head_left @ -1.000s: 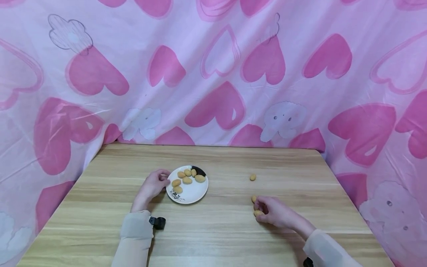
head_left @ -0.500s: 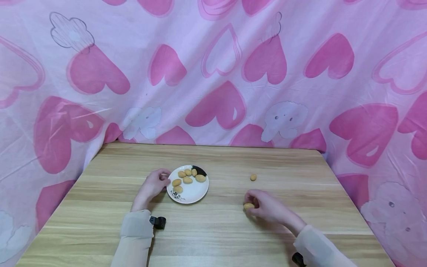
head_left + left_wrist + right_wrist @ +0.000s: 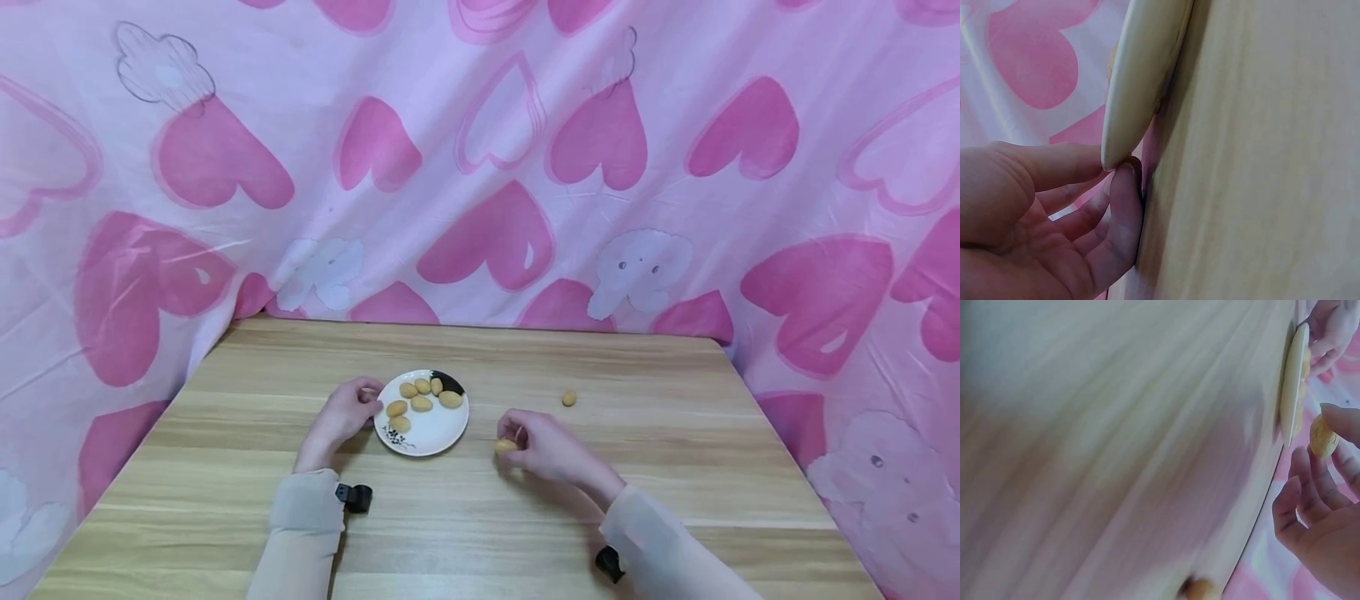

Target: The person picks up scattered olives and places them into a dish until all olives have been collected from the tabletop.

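A white plate (image 3: 433,437) with a black patch and a dark floral print holds several tan oval nuts in their shells (image 3: 421,403). At its left rim is my left hand (image 3: 347,415). In the left wrist view that hand's fingers (image 3: 1069,164) pinch the plate's edge, one digit above and another below. My right hand (image 3: 551,448) is right of the plate, holding one nut (image 3: 505,447) between thumb and fingertips. The right wrist view shows this nut (image 3: 1323,436) with a pitted, patterned shell, while the lower fingers stay loosely bent.
Another nut (image 3: 569,398) lies on the wooden table (image 3: 480,533), behind my right hand. One nut (image 3: 1202,589) on the tabletop shows at the bottom of the right wrist view. A pink heart-print cloth (image 3: 480,233) hangs along the table's back edge.
My right hand has moved left toward the plate, carrying a nut from the right part of the table. The left hand and plate have stayed in place.
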Available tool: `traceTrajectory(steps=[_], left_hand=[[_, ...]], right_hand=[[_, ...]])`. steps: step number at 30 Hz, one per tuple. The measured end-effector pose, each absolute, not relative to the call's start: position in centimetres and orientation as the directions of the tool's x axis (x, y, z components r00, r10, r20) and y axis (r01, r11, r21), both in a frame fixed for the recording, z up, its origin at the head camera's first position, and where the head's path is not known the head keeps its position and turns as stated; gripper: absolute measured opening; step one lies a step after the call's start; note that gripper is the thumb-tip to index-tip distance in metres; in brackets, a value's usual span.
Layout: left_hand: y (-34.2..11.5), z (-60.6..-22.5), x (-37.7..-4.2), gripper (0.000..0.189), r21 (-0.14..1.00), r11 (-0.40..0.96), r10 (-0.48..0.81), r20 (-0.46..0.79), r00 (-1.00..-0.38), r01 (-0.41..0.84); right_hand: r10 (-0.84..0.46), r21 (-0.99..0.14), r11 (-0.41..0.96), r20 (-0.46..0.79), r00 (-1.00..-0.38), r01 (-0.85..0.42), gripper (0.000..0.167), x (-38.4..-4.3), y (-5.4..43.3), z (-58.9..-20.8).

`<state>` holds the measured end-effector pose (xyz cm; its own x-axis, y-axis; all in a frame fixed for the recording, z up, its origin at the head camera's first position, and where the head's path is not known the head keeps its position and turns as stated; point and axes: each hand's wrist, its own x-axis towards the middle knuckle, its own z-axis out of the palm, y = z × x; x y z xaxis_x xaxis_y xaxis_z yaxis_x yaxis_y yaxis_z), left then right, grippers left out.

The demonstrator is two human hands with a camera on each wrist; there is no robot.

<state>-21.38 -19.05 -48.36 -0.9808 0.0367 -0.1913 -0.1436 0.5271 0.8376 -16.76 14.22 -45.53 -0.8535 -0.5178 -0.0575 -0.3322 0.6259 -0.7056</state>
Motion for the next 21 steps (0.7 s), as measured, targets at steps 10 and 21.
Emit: traceTrajectory(steps=[10,21], left_hand=[[-18.7,-48.2,-21.6,0.031,0.838,0.526,0.042,-0.196,-0.98,-0.145],[-18.8,-48.2,-21.7,0.031,0.836,0.534,0.049,-0.182,-0.982,-0.128]], right_hand=[[-0.537,-0.729,0.581,-0.009,-0.844,-0.362,0.02,-18.2,9.5,-45.5],[-0.525,-0.632,0.643,0.045,-0.85,-0.432,0.019,-19.0,5.7,-44.7]])
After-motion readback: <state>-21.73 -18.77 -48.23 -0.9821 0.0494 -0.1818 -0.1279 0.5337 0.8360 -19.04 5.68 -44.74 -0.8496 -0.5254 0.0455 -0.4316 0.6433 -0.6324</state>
